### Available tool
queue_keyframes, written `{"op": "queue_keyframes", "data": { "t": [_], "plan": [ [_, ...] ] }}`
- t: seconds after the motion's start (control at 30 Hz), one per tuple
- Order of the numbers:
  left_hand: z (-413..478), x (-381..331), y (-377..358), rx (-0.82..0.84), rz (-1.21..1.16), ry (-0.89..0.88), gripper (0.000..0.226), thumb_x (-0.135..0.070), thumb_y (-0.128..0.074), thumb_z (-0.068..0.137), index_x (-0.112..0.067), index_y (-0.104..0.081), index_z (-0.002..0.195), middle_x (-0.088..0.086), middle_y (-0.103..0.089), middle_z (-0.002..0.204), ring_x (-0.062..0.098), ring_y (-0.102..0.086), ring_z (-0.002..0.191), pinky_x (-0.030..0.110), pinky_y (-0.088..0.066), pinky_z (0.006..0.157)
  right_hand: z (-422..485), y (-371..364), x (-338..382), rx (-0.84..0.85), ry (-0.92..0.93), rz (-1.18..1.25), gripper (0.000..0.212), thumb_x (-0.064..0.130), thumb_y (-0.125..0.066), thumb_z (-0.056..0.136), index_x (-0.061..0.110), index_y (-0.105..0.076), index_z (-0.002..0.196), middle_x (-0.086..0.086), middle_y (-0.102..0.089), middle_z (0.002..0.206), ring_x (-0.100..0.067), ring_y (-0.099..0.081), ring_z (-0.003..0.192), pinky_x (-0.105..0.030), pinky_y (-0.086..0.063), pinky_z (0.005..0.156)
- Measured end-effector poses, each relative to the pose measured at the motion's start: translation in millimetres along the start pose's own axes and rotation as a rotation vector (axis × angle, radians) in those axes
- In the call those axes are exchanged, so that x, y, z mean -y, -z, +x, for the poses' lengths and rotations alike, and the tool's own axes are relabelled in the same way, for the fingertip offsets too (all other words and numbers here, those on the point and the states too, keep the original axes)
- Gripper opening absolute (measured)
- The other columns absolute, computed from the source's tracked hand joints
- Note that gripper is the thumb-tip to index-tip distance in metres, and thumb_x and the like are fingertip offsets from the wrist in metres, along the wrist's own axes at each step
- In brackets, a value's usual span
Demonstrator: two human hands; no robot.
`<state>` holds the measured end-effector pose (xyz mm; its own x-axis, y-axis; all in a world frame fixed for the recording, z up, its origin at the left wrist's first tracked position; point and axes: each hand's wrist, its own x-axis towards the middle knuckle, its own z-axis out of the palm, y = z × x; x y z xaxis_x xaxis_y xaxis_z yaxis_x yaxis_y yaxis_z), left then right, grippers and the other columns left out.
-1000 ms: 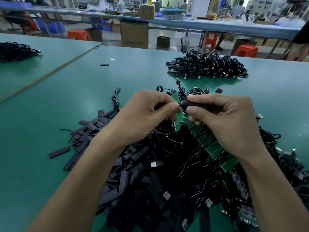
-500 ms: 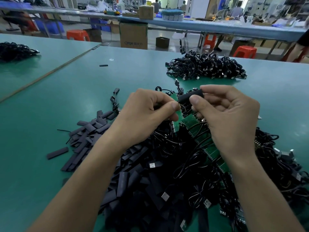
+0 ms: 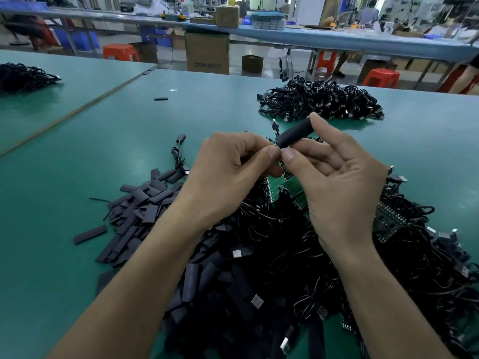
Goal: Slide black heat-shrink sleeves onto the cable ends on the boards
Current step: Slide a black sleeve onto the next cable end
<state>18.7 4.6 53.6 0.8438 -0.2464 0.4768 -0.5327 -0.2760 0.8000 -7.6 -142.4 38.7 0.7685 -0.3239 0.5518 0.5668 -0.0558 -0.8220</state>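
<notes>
The round black heat-shrink sleeve [image 3: 295,136] I'm working with sits above the near heap, tilted with its far end higher and to the right. My right hand [image 3: 337,182] pinches it: the thumb presses at its lower end, the forefinger lies over its upper end, and the other fingers are loosely curled beneath. My left hand [image 3: 233,174] is curled just beside it, thumb pressed against forefinger right at the sleeve's lower mouth, the two thumb tips almost touching. What lies in that pinch is hidden from me, so I cannot tell whether it holds a cable end. Directly under both hands lie green circuit boards [image 3: 290,187], half buried in a tangle of thin black cables with silver-tipped plugs [image 3: 285,255] that spreads toward me and off to the right. To the left of that tangle is a pile of flat, loose black sleeves [image 3: 145,203], some scattered singly at its edge. All of it rests on a green table top [image 3: 77,151]. Farther back on the same table are a second heap of black cables [image 3: 321,102] and one stray sleeve [image 3: 161,99]. Beyond the table's edge stand a brown cardboard box [image 3: 207,54] and orange plastic stools [image 3: 120,51].
</notes>
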Motion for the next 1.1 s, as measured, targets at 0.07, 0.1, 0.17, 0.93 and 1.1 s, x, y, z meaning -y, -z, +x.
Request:
{"op": "queue_keyframes", "data": {
  "t": [0.07, 0.1, 0.17, 0.93, 1.1],
  "plan": [
    [0, 0, 0, 0.005, 0.005, -0.005, 0.017, -0.029, -0.059, 0.092, -0.025, -0.075, 0.088, -0.01, -0.076, 0.076, 0.015, -0.074, 0.075, 0.048, -0.059, 0.074, 0, 1, 0, 0.004, -0.019, 0.004, 0.052, -0.003, -0.078, 0.081, 0.015, -0.065, 0.128, 0.006, -0.077, 0.091, -0.011, -0.075, 0.082, -0.021, -0.059, 0.077],
    [0, -1, 0, 0.009, 0.007, -0.006, 0.018, -0.029, -0.059, 0.093, -0.025, -0.075, 0.088, -0.01, -0.076, 0.076, 0.016, -0.074, 0.075, 0.048, -0.059, 0.074, 0, 2, 1, 0.006, -0.027, 0.005, 0.052, -0.003, -0.078, 0.081, 0.017, -0.065, 0.127, 0.006, -0.077, 0.091, -0.011, -0.075, 0.082, -0.021, -0.059, 0.076],
    [0, -1, 0, 0.011, 0.015, -0.008, 0.018, -0.029, -0.059, 0.093, -0.024, -0.075, 0.087, -0.009, -0.076, 0.076, 0.02, -0.073, 0.075, 0.05, -0.058, 0.073, 1, 2, 2, 0.013, -0.038, 0.001, 0.052, -0.003, -0.078, 0.08, 0.02, -0.065, 0.126, 0.005, -0.078, 0.091, -0.01, -0.075, 0.082, -0.021, -0.059, 0.076],
    [-3, 7, 15, 0.307, 0.159, 0.152, 0.026, -0.031, -0.085, 0.078, -0.035, -0.072, 0.1, -0.006, -0.074, 0.088, 0.017, -0.071, 0.081, 0.037, -0.059, 0.081, 17, 19, 27, 0.055, -0.309, 0.256, 0.014, -0.002, -0.06, 0.094, 0.009, -0.063, 0.102, -0.011, -0.076, 0.083, -0.018, -0.071, 0.072, -0.023, -0.056, 0.066],
    [1, 25, 17, 0.075, 0.057, 0.178, 0.02, -0.022, -0.08, 0.085, -0.034, -0.07, 0.096, -0.005, -0.076, 0.078, 0.015, -0.073, 0.07, 0.028, -0.059, 0.067, 16, 19, 27, -0.001, -0.303, 0.02, 0.037, 0.01, -0.064, 0.097, 0.017, -0.053, 0.131, -0.003, -0.078, 0.084, -0.022, -0.075, 0.071, -0.023, -0.056, 0.058]
  ]
}}
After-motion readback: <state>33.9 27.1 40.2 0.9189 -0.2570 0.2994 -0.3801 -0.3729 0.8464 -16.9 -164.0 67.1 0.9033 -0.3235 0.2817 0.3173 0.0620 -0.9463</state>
